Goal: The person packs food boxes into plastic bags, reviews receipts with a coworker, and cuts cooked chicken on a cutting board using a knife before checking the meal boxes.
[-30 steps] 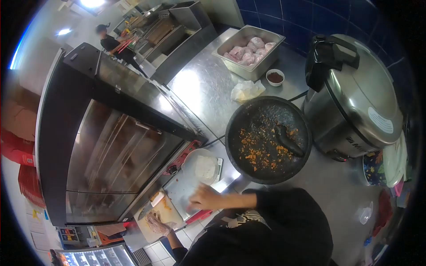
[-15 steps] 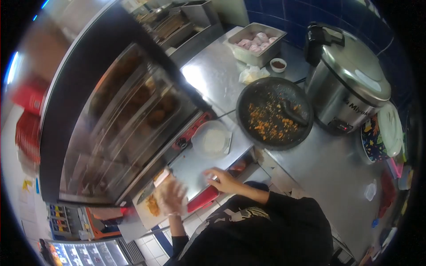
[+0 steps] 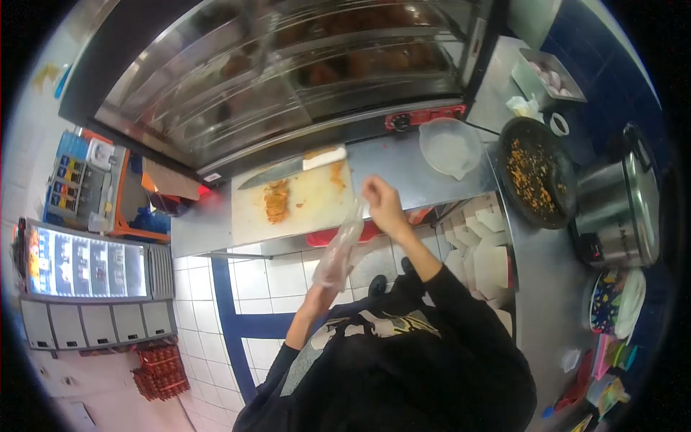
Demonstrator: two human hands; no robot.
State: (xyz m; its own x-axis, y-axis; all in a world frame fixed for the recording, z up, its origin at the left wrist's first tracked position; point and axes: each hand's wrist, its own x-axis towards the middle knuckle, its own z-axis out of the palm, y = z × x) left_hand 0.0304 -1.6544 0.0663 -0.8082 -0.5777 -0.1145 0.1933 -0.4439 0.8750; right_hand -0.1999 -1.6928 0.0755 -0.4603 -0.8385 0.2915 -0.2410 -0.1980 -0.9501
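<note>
Two hands meet in the air just before the worktop's [image 3: 392, 162] near edge: the left hand [image 3: 332, 268] wears a clear plastic glove [image 3: 350, 234], and the bare right hand [image 3: 386, 207] is beside its far end. The right fingers are drawn together and appear to pinch the glove's tip; the left fingers lie under the film, apparently holding nothing, and how far they are spread I cannot tell.

The glove should handle as next to weightless, limp and slippery, likely to cling where damp and to tear if tugged hard. The loose end beyond the fingertips, or the baggy cuff at the wrist, looks the best place to take hold. Its film is thin, glossy and crinkled.

On the worktop, a pale, flat cutting board [image 3: 317, 209] reaches to the near edge, its surface stained orange. Left of its middle sits a heap of chopped food [image 3: 276, 201] — moist-looking, soft, orange-brown. A knife [image 3: 273, 174] lies along the board's far edge, its smooth white handle toward the far right corner, its blade tapering leftward. At the worktop's right end stands a round, translucent tub [image 3: 461, 170], probably light, thin-walled plastic — best lifted by the rim.
</note>
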